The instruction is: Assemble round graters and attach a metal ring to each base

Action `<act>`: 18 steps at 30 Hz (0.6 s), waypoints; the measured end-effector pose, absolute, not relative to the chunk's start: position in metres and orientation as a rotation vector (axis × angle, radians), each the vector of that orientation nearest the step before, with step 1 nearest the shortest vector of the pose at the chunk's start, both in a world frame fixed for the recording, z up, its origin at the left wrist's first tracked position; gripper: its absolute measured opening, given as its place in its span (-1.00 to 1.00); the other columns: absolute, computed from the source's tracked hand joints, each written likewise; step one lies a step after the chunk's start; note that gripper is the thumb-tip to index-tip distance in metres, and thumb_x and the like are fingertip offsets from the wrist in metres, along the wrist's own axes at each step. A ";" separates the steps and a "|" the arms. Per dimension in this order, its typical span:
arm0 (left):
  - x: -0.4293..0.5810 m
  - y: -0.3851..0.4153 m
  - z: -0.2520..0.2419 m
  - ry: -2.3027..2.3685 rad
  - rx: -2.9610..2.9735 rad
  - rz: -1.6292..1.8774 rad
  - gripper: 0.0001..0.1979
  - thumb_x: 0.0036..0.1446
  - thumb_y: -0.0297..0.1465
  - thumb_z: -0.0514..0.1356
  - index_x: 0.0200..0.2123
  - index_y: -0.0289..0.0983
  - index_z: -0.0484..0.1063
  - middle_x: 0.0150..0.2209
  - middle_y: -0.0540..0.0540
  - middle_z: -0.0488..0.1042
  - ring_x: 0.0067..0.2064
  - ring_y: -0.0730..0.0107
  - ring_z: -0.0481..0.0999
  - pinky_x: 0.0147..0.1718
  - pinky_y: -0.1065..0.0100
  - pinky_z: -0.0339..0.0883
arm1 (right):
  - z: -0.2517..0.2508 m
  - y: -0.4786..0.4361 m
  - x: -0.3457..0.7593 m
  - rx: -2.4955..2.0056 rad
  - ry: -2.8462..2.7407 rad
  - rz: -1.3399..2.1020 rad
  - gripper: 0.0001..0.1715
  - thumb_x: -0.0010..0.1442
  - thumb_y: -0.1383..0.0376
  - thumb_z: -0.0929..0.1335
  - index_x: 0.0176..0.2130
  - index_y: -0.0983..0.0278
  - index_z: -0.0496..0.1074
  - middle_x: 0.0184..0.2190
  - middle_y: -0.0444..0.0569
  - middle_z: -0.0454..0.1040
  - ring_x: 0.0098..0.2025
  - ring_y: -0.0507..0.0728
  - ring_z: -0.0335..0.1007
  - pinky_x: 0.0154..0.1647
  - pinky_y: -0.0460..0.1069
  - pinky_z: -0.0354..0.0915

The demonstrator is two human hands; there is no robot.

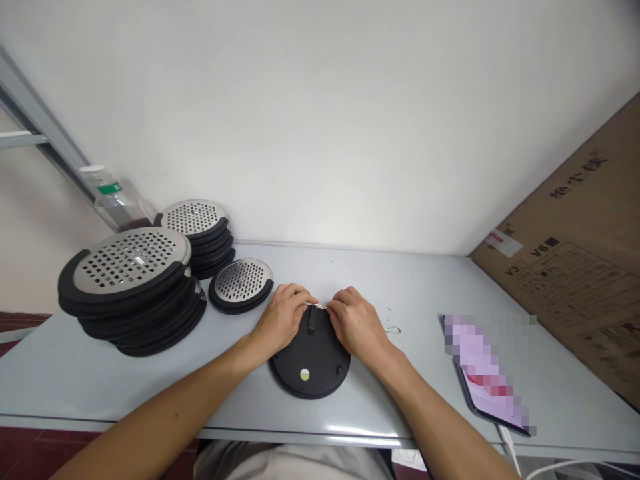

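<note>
Nearest me, the person's forearms reached across the pale grey table (pixel 150 387) to a black plastic disc (pixel 310 357), which lay flat in the middle of the table with its underside up and a small pale dot near its lower edge. The left hand (pixel 283 320) and right hand (pixel 355 327) sat close together on the disc's far edge, their fingertips (pixel 320 308) nearly meeting and pinching a thin wire clip (pixel 315 306) there. The disc looked stiff, light and rather smooth, so the rim seemed the surest place to hold it, while the springy wire would need a firm fingertip pinch. A second wire clip (pixel 393 330) lay just beyond the right hand, with a pixel-blurred phone (pixel 480 380) farther right. Left of the disc lay a single round metal grater (pixel 241 285) with a black rim, then two stacks of graters (pixel 130 287). Behind them stood a plastic bottle (pixel 113 197), and a cardboard box (pixel 565 267) leaned at the far right.
</note>
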State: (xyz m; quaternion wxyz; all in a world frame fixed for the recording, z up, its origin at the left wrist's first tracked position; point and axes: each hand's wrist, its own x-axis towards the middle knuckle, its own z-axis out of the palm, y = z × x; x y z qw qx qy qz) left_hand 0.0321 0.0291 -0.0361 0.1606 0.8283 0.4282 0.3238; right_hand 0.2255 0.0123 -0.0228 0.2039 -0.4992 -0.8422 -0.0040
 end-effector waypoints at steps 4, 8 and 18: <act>0.032 0.029 -0.036 1.215 2.355 0.929 -0.71 0.23 -0.59 0.06 -0.17 -0.18 0.52 -0.12 -0.09 0.45 -0.04 0.26 0.38 0.03 0.14 0.30 | -0.024 0.013 0.229 -1.394 -2.338 0.030 -0.70 0.29 0.42 0.24 -0.33 0.25 0.53 -0.35 0.08 0.46 -0.21 0.21 0.29 -0.30 0.05 0.28; 0.032 0.030 -0.036 1.224 2.356 0.919 -0.71 0.23 -0.58 0.06 -0.17 -0.17 0.53 -0.12 -0.08 0.45 -0.03 0.27 0.37 0.03 0.15 0.31 | -0.026 0.014 0.231 -1.379 -2.272 0.138 -0.75 0.28 0.40 0.25 -0.29 0.26 0.51 -0.29 0.06 0.45 -0.18 0.20 0.31 -0.23 0.05 0.32; 0.030 0.030 -0.029 1.235 2.409 0.929 -0.71 0.22 -0.55 0.10 -0.15 -0.13 0.55 -0.11 -0.08 0.46 -0.03 0.24 0.38 0.03 0.12 0.30 | -0.027 0.014 0.224 -1.279 -1.980 0.425 -0.85 0.30 0.37 0.21 -0.23 0.24 0.36 -0.24 0.01 0.44 -0.19 0.14 0.38 -0.12 0.05 0.33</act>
